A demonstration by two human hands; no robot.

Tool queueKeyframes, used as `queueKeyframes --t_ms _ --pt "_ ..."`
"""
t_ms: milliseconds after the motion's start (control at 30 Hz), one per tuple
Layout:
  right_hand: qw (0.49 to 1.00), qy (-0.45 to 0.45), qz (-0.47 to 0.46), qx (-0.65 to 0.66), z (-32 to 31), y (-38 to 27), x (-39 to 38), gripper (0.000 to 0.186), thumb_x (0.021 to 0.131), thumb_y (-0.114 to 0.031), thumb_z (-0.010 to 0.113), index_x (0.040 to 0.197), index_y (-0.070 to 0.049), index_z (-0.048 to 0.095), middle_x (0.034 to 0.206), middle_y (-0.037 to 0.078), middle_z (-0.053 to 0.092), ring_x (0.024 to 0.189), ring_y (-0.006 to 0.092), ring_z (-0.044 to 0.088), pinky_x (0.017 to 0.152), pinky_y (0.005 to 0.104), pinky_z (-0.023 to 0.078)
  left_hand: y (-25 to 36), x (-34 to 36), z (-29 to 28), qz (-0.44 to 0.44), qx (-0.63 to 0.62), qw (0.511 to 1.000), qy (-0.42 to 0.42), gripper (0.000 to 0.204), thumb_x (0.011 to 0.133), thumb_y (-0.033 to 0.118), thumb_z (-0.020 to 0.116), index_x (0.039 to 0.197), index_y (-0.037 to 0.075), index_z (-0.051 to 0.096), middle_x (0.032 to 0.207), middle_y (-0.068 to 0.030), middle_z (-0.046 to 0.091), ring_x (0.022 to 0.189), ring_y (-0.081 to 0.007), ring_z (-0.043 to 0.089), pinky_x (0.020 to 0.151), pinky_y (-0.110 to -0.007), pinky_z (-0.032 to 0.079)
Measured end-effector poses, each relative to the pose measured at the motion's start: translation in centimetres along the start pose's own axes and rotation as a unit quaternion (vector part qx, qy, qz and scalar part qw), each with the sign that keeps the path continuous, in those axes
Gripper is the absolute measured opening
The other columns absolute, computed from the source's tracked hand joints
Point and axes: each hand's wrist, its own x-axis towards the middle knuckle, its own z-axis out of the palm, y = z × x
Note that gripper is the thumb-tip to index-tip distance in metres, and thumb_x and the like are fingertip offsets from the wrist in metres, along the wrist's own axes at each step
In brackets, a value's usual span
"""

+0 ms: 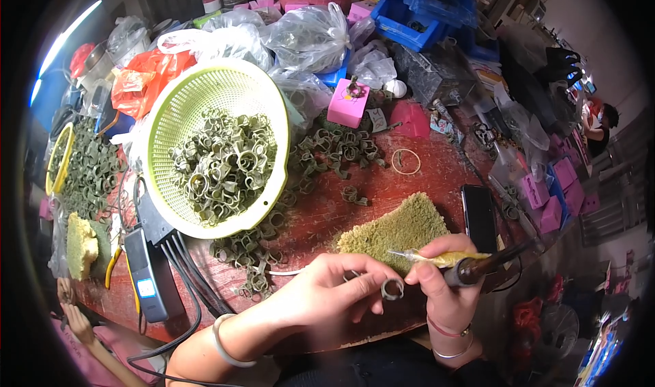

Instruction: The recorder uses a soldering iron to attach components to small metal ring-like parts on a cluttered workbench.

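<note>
My left hand (334, 285) pinches a small dark green ring (392, 289) between thumb and fingers, just above the table's near edge. In my right hand (447, 285) is a pen-like tool (454, 258) with a yellow body and a pale, pointed tip aimed left. A thick dark handle (488, 264) also lies along that hand; whether it is part of the same tool I cannot tell. Right behind my hands sits a rough yellow-green sponge-like block (392, 230). Left of it, a pale yellow-green basket (275, 189) holds many similar rings, and more lie loose around it.
A black phone (479, 216) lies to the right. A dark box with cables (151, 278) stands at the left, near pliers with yellow handles (112, 268). Plastic bags (307, 39), blue trays (402, 25) and a pink block (348, 103) line the back. Another person's hand (80, 324) shows lower left.
</note>
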Motion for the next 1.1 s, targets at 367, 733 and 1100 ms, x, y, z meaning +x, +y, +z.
queueKeyframes --t_ms 367,733,1100 --pt "0.979 -0.095 -0.085 -0.157 -0.2 0.4 0.5 0.038 0.076 -0.003 0.076 0.106 0.001 0.055 0.088 0.007 0.068 0.08 0.01 0.063 0.072 0.0233 0.051 -0.3 0.0 0.9 0.062 0.148 0.98 0.114 0.022 0.095 0.017 0.055 0.108 0.002 0.063 0.074 -0.0032 0.065 0.058 -0.0059 0.056 0.054 -0.022 0.047" --pt "0.992 -0.074 -0.022 -0.104 0.0 0.5 0.1 0.039 0.074 -0.001 0.072 0.108 0.004 0.054 0.09 0.008 0.067 0.083 0.0109 0.063 0.076 0.0248 0.05 -0.5 0.1 1.0 0.08 0.185 0.97 0.139 0.02 0.094 0.016 0.056 0.103 0.0 0.064 0.072 -0.0042 0.067 0.057 -0.0066 0.058 0.053 -0.023 0.048" --pt "0.989 -0.046 -0.037 -0.134 -0.3 0.9 -0.3 0.034 0.075 0.002 0.071 0.105 0.003 0.056 0.098 0.01 0.063 0.084 0.0109 0.062 0.075 0.0237 0.049 -0.8 0.3 1.1 0.101 0.201 0.962 0.154 0.018 0.093 0.013 0.057 0.103 0.001 0.065 0.073 -0.0041 0.067 0.058 -0.0067 0.058 0.055 -0.023 0.048"
